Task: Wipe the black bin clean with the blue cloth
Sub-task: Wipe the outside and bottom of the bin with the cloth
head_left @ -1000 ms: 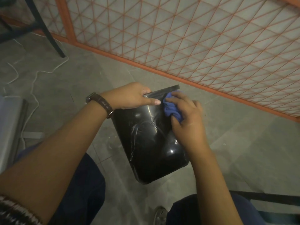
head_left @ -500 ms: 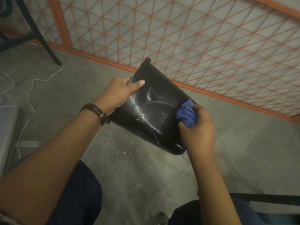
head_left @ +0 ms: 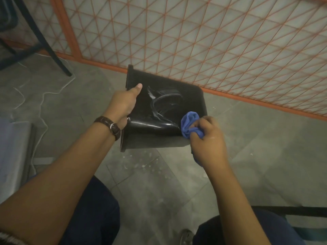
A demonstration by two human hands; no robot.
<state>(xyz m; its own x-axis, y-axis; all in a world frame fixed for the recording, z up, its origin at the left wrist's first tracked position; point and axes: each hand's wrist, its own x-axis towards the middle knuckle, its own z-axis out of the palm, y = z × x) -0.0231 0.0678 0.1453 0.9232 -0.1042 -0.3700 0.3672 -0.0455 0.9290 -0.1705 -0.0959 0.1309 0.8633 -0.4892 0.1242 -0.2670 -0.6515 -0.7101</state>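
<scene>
Head view shows the black bin (head_left: pixel 164 110) held up in the air over the floor (head_left: pixel 159 188), tipped on its side with its open end to the left. White smears are on the shiny side that faces up. The left hand (head_left: pixel 123 101) is closed around the bin near its rim, thumb on top. The right hand (head_left: pixel 207 140) is squeezed shut on the bunched blue cloth (head_left: pixel 189 124), and the cloth touches the bin's near right corner by the bottom. I think the bin could slip, because only one hand holds it and the shiny side looks wet. A hard push with the cloth could twist it out of the grip and drop it on the floor. The smears could also stay if the cloth keeps to the corner. The floor is grey tile with pale spots under the bin. An orange wire fence (head_left: pixel 212 50) runs behind, a dark metal leg (head_left: pixel 46 43) stands at the back left, and a thin white cord (head_left: pixel 44 103) lies on the floor. A brown watch (head_left: pixel 111 126) is on the left wrist.
</scene>
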